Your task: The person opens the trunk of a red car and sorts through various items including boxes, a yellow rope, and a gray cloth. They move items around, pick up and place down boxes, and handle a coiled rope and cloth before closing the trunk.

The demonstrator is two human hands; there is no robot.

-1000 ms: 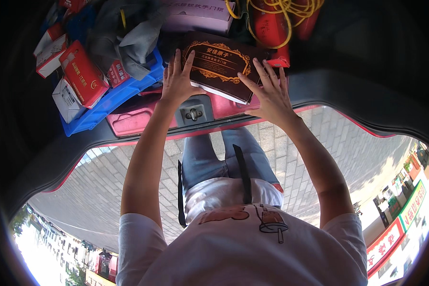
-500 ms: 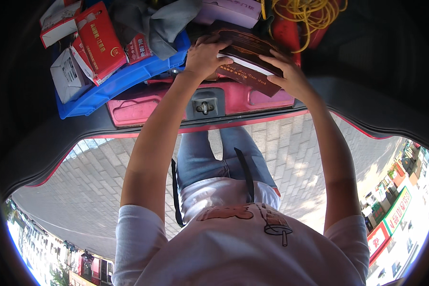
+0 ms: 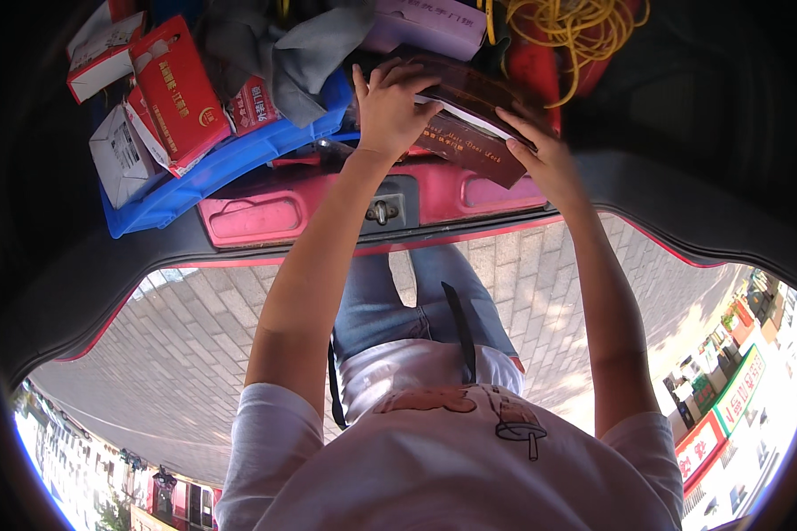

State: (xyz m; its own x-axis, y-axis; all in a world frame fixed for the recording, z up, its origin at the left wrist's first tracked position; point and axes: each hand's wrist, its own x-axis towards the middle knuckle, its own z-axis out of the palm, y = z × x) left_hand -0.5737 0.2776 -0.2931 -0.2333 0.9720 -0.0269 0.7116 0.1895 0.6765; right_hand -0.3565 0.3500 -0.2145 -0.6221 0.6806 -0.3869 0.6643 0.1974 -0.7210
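Observation:
A dark brown cardboard box (image 3: pixel 469 152) with gold lettering is between my hands over the sill of a car's open trunk. A white strip shows along the gap between its lid and front panel. My left hand (image 3: pixel 397 111) grips the box's left end, thumb at the gap and fingers over the lid, one finger sticking up. At the right end, my right hand (image 3: pixel 545 152) has its thumb and fingers around the edge, slightly blurred. What lies inside the box cannot be seen.
To the left stands a blue plastic crate (image 3: pixel 212 168) with red and white boxes (image 3: pixel 179 93) and a grey cloth (image 3: pixel 314 53). Behind are a purple box (image 3: pixel 425 26) and a coiled yellow cable (image 3: pixel 576 35). The pink trunk sill (image 3: pixel 257 221) with its metal latch (image 3: pixel 382 212) lies nearest me.
My left hand has shifted right along the box and its fingers have spread, one lifting. My right hand has moved slightly right and down. The view has shifted a little.

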